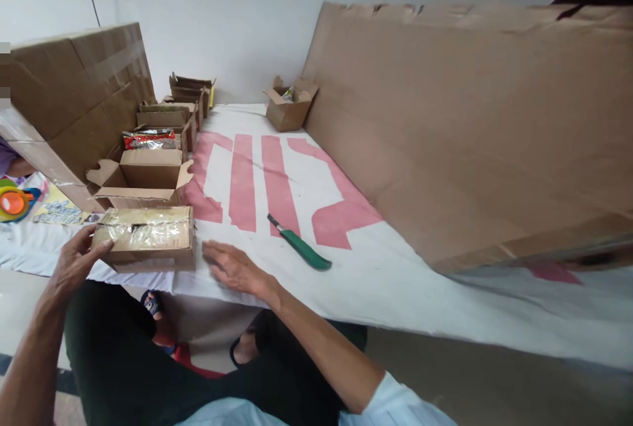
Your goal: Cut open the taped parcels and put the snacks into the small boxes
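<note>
A small closed cardboard box point(153, 254) with shiny clear tape over its top sits at the table's front edge. My left hand point(82, 258) grips its left end, thumb on the top edge and fingers around the far corner. Just right of the box, apart from it, my right hand point(232, 268) rests low over the cloth with its fingers stretched out and nothing in them. A green-handled knife point(304, 248) lies farther right. Directly behind the taped box stands an open cardboard box point(148, 175) with raised flaps.
More open boxes point(165, 117) line the left side, one with red packets point(151, 140). A large carton point(84, 70) stands behind them. A big cardboard sheet point(469, 129) fills the right. Near the wall is a small open box point(291, 109). A tape roll point(14, 202) lies far left.
</note>
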A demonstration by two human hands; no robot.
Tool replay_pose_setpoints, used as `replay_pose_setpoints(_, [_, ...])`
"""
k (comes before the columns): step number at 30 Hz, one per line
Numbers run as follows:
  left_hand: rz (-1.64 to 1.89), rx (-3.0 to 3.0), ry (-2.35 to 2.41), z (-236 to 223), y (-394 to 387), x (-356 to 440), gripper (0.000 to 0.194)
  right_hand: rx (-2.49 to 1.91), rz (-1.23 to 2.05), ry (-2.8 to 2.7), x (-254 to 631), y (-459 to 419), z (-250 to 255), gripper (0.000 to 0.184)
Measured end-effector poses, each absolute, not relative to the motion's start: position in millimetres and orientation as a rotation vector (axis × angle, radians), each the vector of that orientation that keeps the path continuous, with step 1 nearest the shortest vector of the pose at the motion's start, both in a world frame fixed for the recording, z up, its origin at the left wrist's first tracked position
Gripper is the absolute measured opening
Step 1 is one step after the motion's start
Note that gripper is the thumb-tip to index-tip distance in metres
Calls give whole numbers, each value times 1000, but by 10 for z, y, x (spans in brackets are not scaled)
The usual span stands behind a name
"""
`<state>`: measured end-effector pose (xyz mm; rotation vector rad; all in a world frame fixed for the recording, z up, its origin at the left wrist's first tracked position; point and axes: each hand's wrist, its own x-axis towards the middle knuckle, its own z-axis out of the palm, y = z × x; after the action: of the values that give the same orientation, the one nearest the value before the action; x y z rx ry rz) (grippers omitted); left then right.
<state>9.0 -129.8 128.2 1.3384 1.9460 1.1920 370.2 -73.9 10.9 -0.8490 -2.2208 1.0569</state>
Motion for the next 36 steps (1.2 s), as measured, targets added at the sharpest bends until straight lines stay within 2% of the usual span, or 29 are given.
replay_pose_setpoints(5, [1175, 1331, 1886, 1311, -1288, 71, 56, -756, 1175, -2145, 3710, -921, 13, 19])
replay_pose_setpoints(6, [1183, 1327, 1875, 1301, -1281, 72, 57, -783, 1155, -2074, 3753, -948, -8, 25])
replay_pose_setpoints(10, [1162, 1385, 1795, 1240, -1277, 145, 62, -882, 1097, -1897, 3866, -961, -150, 69])
replay_pose_setpoints(13, [1092, 1493, 1716, 1186, -1305, 255, 52, -885, 1078, -1840, 3862, -960, -244, 82])
replay_pose_setpoints(16, [1082, 1516, 1676, 1115, -1299, 362, 43, -928, 999, -1773, 3866, -967, -277, 81])
replay_pose_setpoints(22, [1052, 1673, 1585, 993, -1081, 513, 39, -1039, 905, -1683, 3937, -918, -379, 67])
replay_pose_setpoints(28, [1056, 1757, 1595, 887, -906, 614, 29, -1079, 828, -1645, 3906, -853, -546, 67])
replay_pose_setpoints(34, [1146, 1695, 1503, 722, -811, 834, 34, -1158, 788, -1581, 3956, -802, -694, 53])
replay_pose_setpoints(36, [1197, 1685, 1465, 661, -815, 930, 35, -1199, 815, -1566, 4004, -830, -751, 54])
